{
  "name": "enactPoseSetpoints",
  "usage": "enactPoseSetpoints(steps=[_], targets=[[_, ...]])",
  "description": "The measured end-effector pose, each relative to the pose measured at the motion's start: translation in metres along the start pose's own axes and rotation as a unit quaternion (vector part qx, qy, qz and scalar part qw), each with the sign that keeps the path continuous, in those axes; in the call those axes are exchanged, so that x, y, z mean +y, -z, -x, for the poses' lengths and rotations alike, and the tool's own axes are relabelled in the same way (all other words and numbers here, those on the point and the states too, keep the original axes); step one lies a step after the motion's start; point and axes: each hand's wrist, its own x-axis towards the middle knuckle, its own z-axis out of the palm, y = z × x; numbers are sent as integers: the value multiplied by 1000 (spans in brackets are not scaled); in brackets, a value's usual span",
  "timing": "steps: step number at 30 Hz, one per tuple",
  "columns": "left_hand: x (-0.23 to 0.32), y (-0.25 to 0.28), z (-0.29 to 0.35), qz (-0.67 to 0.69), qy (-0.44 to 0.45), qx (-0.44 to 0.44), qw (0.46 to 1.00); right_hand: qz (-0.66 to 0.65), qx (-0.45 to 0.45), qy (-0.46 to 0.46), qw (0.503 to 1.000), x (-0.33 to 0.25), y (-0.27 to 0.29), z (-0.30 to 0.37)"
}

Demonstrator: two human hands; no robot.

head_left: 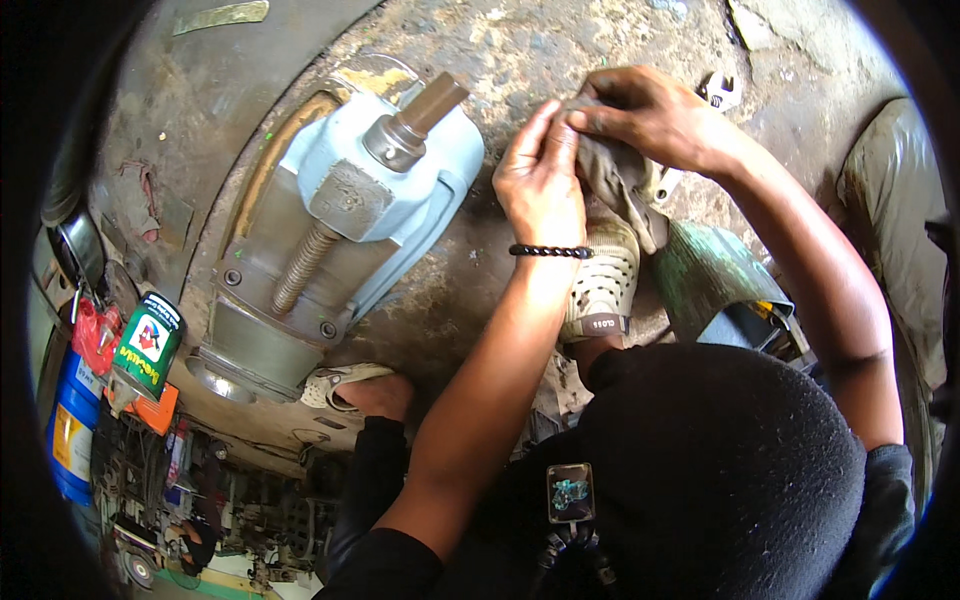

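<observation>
A crumpled grey cloth [612,178] hangs from my two hands above a light, perforated clog [604,275] on my foot. My right hand [655,118] pinches its upper part between thumb and fingers. Pressed close beside it, my left hand [540,180] has its fingers closed on the cloth's left edge; a dark bead bracelet circles that wrist. To the left of my hands, apart from them, a light-blue machine vise [375,180] with a long threaded screw [305,268] lies on the floor. An adjustable wrench [720,92] lies just beyond my right hand.
A worn green curved piece [705,270] stands beneath my right forearm. At the left are a green can [150,345], a blue container [72,425] and a red plastic bag [95,335]. A flat metal strip [220,17] lies at the far left. Machinery fills the lower left.
</observation>
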Motion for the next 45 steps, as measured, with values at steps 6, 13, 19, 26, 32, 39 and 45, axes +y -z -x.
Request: enactPoseSetpoints(steps=[6,13,19,26,32,39,45], targets=[[8,-2,16,104,173,10,979,88,88,34,992,-5,-25,-23],[12,-11,-6,128,127,63,982,-13,27,38,999,-14,-38,-58],[14,-7,0,113,106,105,982,-139,-62,74,986,-16,-48,-87],[6,-21,-14,67,-20,58,996,-5,-117,126,985,-30,-5,-113],[-6,-28,-17,45,-35,98,994,58,-198,132,969,-65,8,-140],[-11,-23,-26,14,-78,112,991,154,-207,156,953,-94,0,-142],[-2,-15,-27,55,-71,127,988,186,-210,270,921,-99,-15,-153]])
